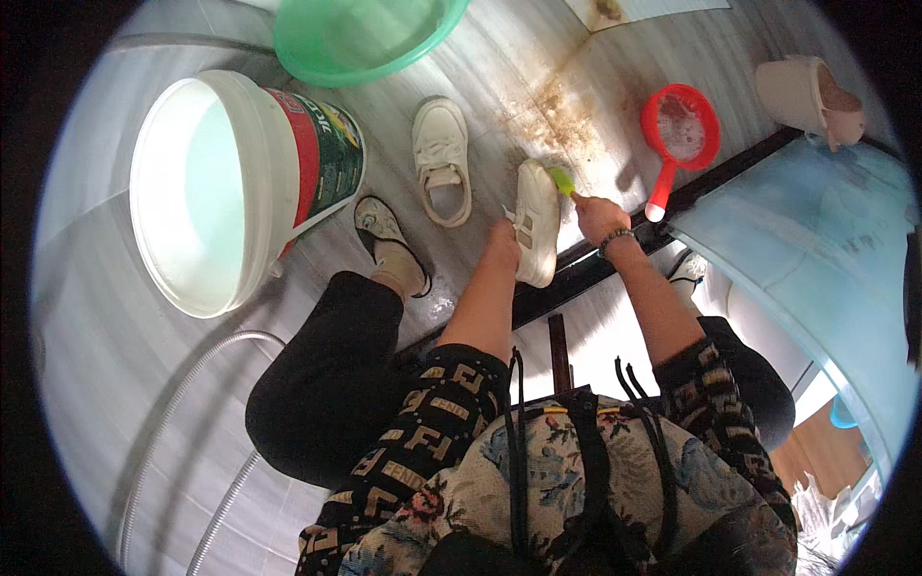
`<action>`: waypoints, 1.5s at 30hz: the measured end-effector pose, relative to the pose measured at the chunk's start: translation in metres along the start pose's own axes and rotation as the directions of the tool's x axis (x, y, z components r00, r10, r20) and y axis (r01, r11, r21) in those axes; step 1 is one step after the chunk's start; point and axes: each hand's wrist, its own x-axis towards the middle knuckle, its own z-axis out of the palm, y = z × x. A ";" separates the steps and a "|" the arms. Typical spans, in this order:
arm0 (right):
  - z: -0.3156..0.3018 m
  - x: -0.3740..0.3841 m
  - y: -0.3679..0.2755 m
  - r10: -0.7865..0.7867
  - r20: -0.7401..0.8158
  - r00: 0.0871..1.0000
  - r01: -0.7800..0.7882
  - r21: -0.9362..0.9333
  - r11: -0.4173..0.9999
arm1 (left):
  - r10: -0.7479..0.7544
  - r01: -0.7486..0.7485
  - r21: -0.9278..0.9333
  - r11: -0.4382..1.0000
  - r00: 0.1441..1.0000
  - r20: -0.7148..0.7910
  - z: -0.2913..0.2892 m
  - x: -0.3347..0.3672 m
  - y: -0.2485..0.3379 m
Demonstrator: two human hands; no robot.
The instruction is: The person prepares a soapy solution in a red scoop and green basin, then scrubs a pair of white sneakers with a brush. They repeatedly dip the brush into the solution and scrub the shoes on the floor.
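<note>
My left hand (503,243) is closed on a white sneaker (541,226), which it holds tilted on its side above the floor. In my right hand (602,220) is a brush with a lime-green head (563,181). The green head is at the sneaker's toe end, on the sole side; its bristles cannot be made out. To the left, the other white sneaker (441,154) stands upright on the tiles, with its opening toward me.
At left stands a large white bucket (245,182) of pale liquid. A green basin (360,72) is beyond it. At right lie a red ladle (706,154) with suds and a beige container (797,96) beside a glass panel (797,221). A grey hose (163,422) curves at lower left.
</note>
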 end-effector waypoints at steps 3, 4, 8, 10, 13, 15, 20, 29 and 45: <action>-0.020 -0.021 -0.023 0.038 -0.087 0.995 -0.026 0.138 0.990 | 0.157 -0.167 -0.064 0.984 0.978 -0.136 -0.006 0.000 0.003; -0.026 -0.042 -0.027 0.033 -0.060 0.998 -0.025 0.128 0.991 | 0.154 -0.151 0.033 0.988 0.978 -0.138 -0.008 -0.005 -0.003; -0.023 -0.039 -0.051 -0.016 0.017 1.000 0.015 0.055 0.998 | 0.131 -0.117 0.106 0.987 0.981 -0.140 -0.029 0.004 0.001; -0.032 0.003 -0.035 -0.021 -0.057 0.998 0.027 0.109 0.994 | 0.115 -0.106 0.076 0.991 0.985 -0.126 -0.007 0.001 0.002; -0.040 0.000 -0.029 0.013 -0.089 0.996 -0.001 0.129 0.992 | 0.121 -0.103 0.137 0.985 0.984 -0.134 0.031 -0.049 0.019; -0.036 -0.036 -0.034 0.030 -0.010 1.000 -0.028 0.133 0.991 | 0.113 -0.086 0.180 0.980 0.983 -0.146 0.021 -0.042 0.014; -0.036 -0.004 -0.035 -0.011 -0.018 1.000 0.014 0.143 0.990 | 0.156 -0.132 0.203 0.970 0.982 -0.107 0.000 -0.018 0.002; -0.093 0.053 0.071 0.376 -0.357 0.855 -0.250 0.349 0.903 | 0.099 -0.079 0.097 0.992 0.969 -0.228 0.003 -0.038 0.012; -0.061 0.072 0.116 0.369 -0.293 0.882 -0.211 0.455 0.865 | 0.154 -0.148 0.042 0.988 0.941 -0.301 -0.013 -0.016 0.013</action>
